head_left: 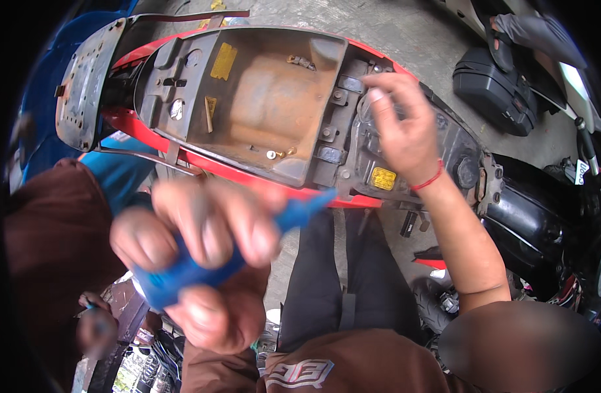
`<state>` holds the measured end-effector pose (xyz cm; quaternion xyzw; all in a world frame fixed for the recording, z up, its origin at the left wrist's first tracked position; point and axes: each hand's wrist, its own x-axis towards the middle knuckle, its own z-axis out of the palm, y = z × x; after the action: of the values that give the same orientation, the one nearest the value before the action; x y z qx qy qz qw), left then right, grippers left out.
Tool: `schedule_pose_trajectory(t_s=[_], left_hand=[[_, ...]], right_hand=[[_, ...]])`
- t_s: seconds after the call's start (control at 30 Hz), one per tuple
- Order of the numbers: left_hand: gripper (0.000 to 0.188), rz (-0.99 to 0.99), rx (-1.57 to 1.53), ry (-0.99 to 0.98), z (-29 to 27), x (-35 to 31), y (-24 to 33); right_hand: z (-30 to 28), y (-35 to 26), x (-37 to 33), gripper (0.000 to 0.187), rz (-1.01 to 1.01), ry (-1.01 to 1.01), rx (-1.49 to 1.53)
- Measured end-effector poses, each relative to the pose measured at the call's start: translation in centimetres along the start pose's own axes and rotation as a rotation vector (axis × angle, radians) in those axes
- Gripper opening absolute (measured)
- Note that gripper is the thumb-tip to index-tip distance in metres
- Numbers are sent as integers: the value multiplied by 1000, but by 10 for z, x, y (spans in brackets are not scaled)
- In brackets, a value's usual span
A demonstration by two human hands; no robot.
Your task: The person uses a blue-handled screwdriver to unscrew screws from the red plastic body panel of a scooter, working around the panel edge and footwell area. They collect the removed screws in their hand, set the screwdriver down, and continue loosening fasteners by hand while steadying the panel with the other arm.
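Head cam: left hand [205,226] clamped round a blue bottle [205,273], nozzle [304,211] slanting off rightward; motorcycle [268,98] lies beyond that grip, right hand [408,134] nearer it, loosely uncurled

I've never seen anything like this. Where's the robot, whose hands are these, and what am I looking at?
There's no robot here, just a person working with bare hands. The picture comes from a wide camera worn on their head, looking down; its lens bends straight edges near the rim.

Below is a red-panelled motorcycle with an open, brown-stained compartment. A few small metal pieces lie inside.

The left hand, blurred and close to the camera, grips a blue bottle with a pointed tip. The right hand, with a red band at its wrist, is over the dark part beside the compartment; whether it touches is hard to tell.
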<state>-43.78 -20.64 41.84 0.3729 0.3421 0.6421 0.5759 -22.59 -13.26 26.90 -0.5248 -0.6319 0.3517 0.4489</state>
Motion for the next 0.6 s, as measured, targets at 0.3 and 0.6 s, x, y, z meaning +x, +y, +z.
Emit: schedule_pose_trajectory(t_s=[0.3, 0.6], left_hand=[[36, 109, 778, -437, 26, 139, -132], [35, 148, 892, -477, 32, 150, -162]], right_hand=[[-42, 75, 35, 29, 124, -270, -366], [-33, 91, 20, 35, -47, -97, -395]])
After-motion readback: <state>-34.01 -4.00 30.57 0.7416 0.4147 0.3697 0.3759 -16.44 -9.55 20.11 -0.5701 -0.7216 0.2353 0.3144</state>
